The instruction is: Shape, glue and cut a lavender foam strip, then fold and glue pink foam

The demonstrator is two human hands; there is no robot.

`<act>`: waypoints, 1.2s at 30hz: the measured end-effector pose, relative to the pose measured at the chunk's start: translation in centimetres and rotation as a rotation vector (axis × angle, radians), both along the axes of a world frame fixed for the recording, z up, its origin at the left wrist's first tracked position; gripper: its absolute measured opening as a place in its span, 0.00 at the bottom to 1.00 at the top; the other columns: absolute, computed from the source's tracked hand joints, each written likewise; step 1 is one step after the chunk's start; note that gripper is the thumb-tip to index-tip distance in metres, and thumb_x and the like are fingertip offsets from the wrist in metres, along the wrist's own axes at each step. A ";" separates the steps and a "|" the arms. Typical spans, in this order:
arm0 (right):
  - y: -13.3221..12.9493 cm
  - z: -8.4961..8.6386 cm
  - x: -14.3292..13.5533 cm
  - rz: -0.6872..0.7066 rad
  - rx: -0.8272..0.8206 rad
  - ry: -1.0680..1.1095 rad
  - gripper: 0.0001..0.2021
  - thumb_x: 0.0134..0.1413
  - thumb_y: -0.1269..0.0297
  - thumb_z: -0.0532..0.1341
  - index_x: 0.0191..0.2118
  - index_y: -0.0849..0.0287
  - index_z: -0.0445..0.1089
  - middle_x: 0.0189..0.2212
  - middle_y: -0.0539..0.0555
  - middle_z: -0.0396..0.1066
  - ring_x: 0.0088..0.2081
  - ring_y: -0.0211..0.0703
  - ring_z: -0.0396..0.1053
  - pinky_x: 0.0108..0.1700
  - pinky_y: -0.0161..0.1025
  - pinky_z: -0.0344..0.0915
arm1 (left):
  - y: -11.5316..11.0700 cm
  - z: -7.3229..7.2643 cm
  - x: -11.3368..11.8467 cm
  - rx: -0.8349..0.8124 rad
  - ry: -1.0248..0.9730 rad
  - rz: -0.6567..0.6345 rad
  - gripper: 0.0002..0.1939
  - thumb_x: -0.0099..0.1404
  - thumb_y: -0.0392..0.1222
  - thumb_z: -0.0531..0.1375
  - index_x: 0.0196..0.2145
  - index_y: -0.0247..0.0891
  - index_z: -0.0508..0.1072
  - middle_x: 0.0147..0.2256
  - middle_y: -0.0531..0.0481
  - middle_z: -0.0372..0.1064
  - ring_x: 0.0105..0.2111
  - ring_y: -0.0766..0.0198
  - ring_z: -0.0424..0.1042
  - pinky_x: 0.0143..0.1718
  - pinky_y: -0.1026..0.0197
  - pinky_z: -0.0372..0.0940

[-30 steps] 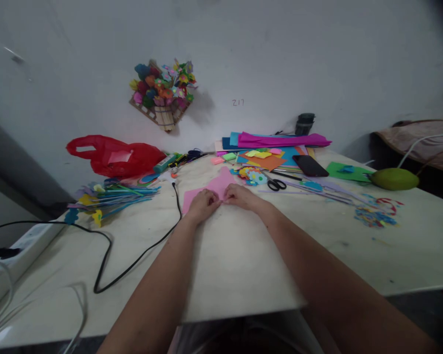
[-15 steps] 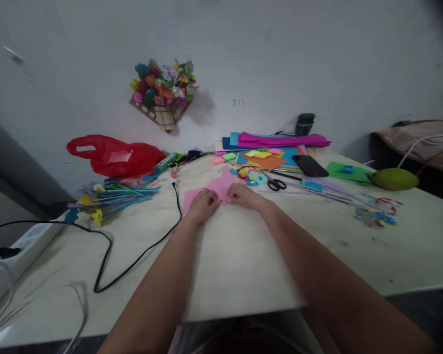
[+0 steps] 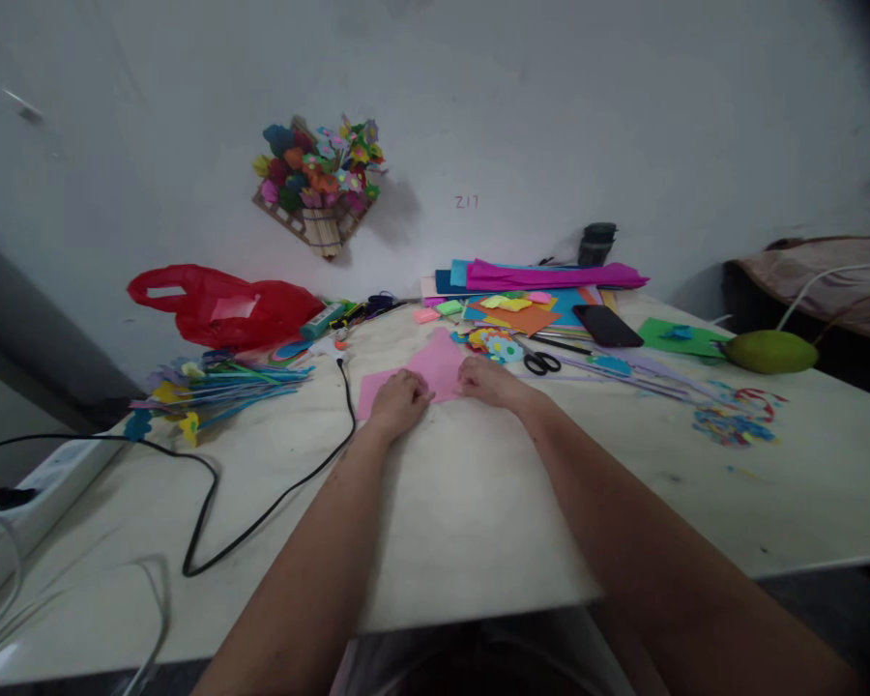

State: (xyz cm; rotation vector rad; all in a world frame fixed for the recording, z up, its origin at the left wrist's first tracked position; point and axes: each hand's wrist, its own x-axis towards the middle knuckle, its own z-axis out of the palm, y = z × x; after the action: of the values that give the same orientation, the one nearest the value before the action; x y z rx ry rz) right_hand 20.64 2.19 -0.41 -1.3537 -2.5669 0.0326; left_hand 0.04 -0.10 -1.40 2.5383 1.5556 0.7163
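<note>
A pink sheet of paper lies on the table in front of me, with one corner pointing toward the wall. My left hand rests on its left part, fingers curled and pressed onto the sheet. At the right side of the sheet, my right hand has its fingers pinched together on the edge. Parts of the paper are hidden beneath both hands. Just beyond my right hand lie paper flowers and black-handled scissors.
A red plastic bag, paper flowers on stems and a black cable are on the left. Coloured sheets, a phone, a green mango-like fruit and paper scraps lie on the right.
My right hand has moved slightly right along the pink paper, away from my left hand, uncovering more of it. My left hand stays nearly in place.
</note>
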 end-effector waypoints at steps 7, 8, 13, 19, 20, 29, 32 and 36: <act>-0.6 0.5 0.0 -0.049 0.035 -0.042 0.11 0.53 0.59 0.59 0.32 0.61 0.73 0.39 0.60 0.69 0.43 0.48 0.63 0.43 0.39 0.57 | -0.3 0.3 0.2 -0.027 -0.007 0.026 0.12 0.59 0.47 0.54 0.25 0.38 0.69 0.40 0.45 0.67 0.42 0.58 0.65 0.46 0.55 0.60; -0.7 0.6 0.0 -0.056 0.038 -0.055 0.11 0.53 0.59 0.59 0.32 0.61 0.73 0.39 0.60 0.69 0.43 0.48 0.63 0.44 0.39 0.57 | -0.3 0.4 0.3 -0.029 -0.007 0.030 0.12 0.59 0.47 0.54 0.25 0.38 0.69 0.40 0.45 0.67 0.42 0.58 0.65 0.46 0.55 0.60; -0.7 0.6 0.1 -0.086 0.015 -0.099 0.12 0.53 0.58 0.58 0.32 0.62 0.73 0.39 0.61 0.69 0.42 0.48 0.64 0.40 0.37 0.58 | -0.4 0.4 0.3 -0.030 0.002 0.042 0.12 0.59 0.47 0.54 0.25 0.37 0.69 0.40 0.44 0.66 0.43 0.57 0.65 0.46 0.54 0.60; -0.7 0.6 0.6 -0.091 0.008 -0.106 0.13 0.54 0.58 0.57 0.32 0.61 0.73 0.36 0.60 0.70 0.41 0.47 0.65 0.38 0.37 0.58 | -0.2 0.3 0.2 -0.033 0.004 0.035 0.11 0.58 0.47 0.55 0.25 0.38 0.69 0.40 0.44 0.67 0.43 0.58 0.65 0.47 0.55 0.60; -0.8 0.7 0.6 -0.090 0.016 -0.108 0.12 0.53 0.57 0.58 0.32 0.61 0.73 0.37 0.60 0.70 0.40 0.47 0.65 0.37 0.37 0.58 | -0.2 0.3 0.2 -0.033 0.001 0.036 0.11 0.58 0.47 0.55 0.25 0.38 0.69 0.40 0.45 0.67 0.43 0.58 0.65 0.47 0.55 0.60; -0.5 0.6 0.8 -0.094 -0.030 -0.121 0.15 0.54 0.57 0.56 0.28 0.62 0.73 0.32 0.60 0.71 0.35 0.44 0.68 0.33 0.35 0.58 | -0.4 0.4 0.3 -0.040 0.011 0.057 0.11 0.58 0.46 0.54 0.24 0.38 0.67 0.40 0.44 0.67 0.43 0.57 0.64 0.46 0.55 0.60; -0.4 0.5 0.7 -0.117 -0.050 -0.106 0.15 0.54 0.56 0.56 0.29 0.63 0.74 0.31 0.60 0.71 0.34 0.44 0.68 0.32 0.34 0.58 | -0.5 0.5 0.4 -0.046 0.015 0.074 0.10 0.58 0.46 0.54 0.24 0.37 0.67 0.40 0.44 0.66 0.42 0.57 0.64 0.45 0.55 0.60; -0.7 0.7 0.5 -0.147 -0.055 -0.108 0.15 0.54 0.57 0.56 0.30 0.63 0.74 0.31 0.61 0.71 0.36 0.46 0.68 0.35 0.35 0.59 | -0.6 0.6 0.6 -0.048 0.018 0.096 0.10 0.58 0.46 0.54 0.24 0.37 0.67 0.41 0.43 0.66 0.43 0.56 0.64 0.46 0.55 0.59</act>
State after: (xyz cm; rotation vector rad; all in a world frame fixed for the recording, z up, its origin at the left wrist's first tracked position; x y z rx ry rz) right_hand 21.11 1.44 0.29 -1.6028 -2.5626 0.0042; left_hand 0.65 -0.75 -0.81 2.4568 1.6896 0.6597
